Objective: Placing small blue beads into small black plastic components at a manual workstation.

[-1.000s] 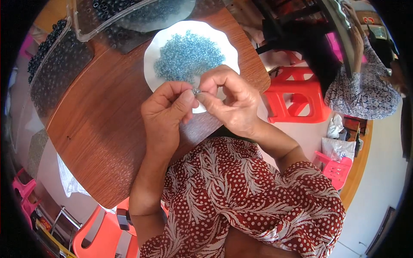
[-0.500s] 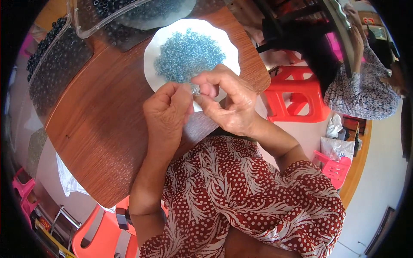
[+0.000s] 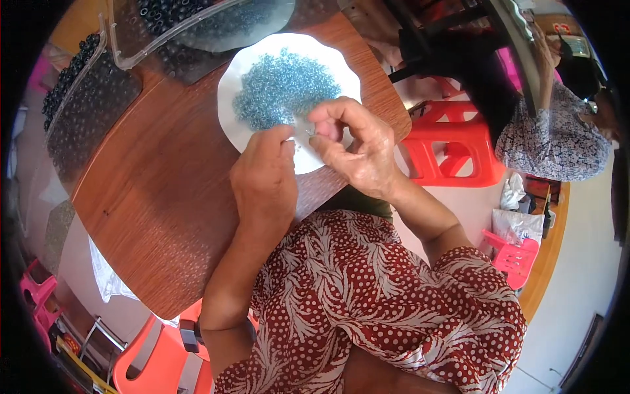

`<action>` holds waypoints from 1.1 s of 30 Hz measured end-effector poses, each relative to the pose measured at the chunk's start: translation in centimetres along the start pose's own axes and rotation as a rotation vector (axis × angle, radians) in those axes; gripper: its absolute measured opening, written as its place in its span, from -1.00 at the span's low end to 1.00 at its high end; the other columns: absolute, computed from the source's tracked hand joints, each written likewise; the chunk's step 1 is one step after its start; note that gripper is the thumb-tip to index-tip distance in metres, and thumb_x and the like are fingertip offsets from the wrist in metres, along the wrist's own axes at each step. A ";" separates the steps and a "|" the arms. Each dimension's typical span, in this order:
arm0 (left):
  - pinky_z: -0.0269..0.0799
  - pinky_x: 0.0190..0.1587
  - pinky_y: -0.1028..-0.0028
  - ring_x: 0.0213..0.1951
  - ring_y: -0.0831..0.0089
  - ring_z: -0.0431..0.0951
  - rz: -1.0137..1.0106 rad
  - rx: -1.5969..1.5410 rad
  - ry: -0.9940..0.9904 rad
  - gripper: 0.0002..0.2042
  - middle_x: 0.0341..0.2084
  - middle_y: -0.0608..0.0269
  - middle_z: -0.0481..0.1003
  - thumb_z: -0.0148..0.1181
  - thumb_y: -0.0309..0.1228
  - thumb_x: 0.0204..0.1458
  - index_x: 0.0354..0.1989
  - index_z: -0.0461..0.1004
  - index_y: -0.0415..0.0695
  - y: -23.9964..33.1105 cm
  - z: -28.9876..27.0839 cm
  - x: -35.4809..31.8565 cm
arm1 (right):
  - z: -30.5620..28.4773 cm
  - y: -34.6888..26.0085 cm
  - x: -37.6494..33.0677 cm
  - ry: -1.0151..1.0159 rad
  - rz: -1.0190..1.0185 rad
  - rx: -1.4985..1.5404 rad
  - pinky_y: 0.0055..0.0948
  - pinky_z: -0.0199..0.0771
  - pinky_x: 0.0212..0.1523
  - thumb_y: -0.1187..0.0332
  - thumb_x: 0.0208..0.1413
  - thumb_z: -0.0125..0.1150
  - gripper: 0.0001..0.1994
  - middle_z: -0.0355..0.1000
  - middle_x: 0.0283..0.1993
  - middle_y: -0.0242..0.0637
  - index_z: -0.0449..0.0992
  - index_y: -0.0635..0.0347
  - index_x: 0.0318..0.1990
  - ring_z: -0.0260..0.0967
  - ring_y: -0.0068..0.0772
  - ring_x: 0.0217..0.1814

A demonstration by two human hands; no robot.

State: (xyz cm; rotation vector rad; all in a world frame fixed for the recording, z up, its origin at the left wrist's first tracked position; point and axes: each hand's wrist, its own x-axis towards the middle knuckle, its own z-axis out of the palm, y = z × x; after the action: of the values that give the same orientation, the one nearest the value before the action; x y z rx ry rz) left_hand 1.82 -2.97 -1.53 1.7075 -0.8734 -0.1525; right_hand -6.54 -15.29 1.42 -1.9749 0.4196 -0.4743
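Note:
A white scalloped plate (image 3: 228, 98) holds a heap of small, translucent blue bead-like pieces (image 3: 282, 88). Over the plate's near edge, my right hand (image 3: 357, 148) pinches a tiny clear piece (image 3: 311, 132) between thumb and fingers. To its left, my left hand (image 3: 266, 167) is closed with its back toward me. Its fingertips point at the piece, a small gap apart from the right hand. What the left fingers hold, if anything, is hidden. A few loose bits show on the plate below the fingertips.
Clear plastic bins (image 3: 125, 56) with dark ring-like pieces stand at the table's far left. The brown wooden table (image 3: 151, 217) has a rounded corner on the right. A red stool (image 3: 453, 148) stands beyond it. Another person in a patterned garment (image 3: 554, 144) sits at far right.
My hands have moved slightly apart; before, their fingertips met around a clear piece. The left hand has turned so its back faces me more. The plate appears slightly lower in view.

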 end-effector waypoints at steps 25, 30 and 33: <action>0.36 -0.34 0.31 -0.40 0.16 0.49 0.275 0.593 -0.347 -0.88 -0.51 0.04 0.48 0.14 -0.61 -0.25 -0.46 0.48 -0.24 4.8 -10.4 21.1 | -1.7 0.7 3.4 -0.055 -0.321 0.014 -0.37 0.28 -0.46 0.70 -0.26 0.11 -0.84 0.33 -0.50 -0.23 0.39 0.29 -0.45 0.28 -0.25 -0.49; 0.40 -0.34 0.34 -0.41 0.12 0.51 0.120 0.632 -0.666 -0.84 -0.55 0.05 0.50 0.16 -0.60 -0.35 -0.50 0.51 -0.21 -3.0 -8.6 28.3 | -3.7 1.4 2.9 -0.037 -0.271 0.089 -0.39 0.28 -0.49 0.71 -0.26 0.12 -0.82 0.36 -0.48 -0.22 0.41 0.31 -0.42 0.29 -0.27 -0.50; 0.42 -0.34 0.33 -0.41 0.13 0.51 0.190 0.741 -0.764 -0.85 -0.55 0.07 0.50 0.19 -0.57 -0.36 -0.50 0.53 -0.17 -4.8 -6.5 29.5 | -5.0 2.1 2.6 -0.030 -0.214 0.130 -0.46 0.25 -0.49 0.73 -0.24 0.11 -0.82 0.38 -0.47 -0.24 0.42 0.33 -0.42 0.28 -0.35 -0.50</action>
State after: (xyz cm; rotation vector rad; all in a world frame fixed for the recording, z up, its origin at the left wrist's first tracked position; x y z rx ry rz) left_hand 28.53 -15.69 6.19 2.2663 -1.8168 -0.4049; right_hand -6.99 -21.24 1.95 -1.9066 0.1548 -0.5912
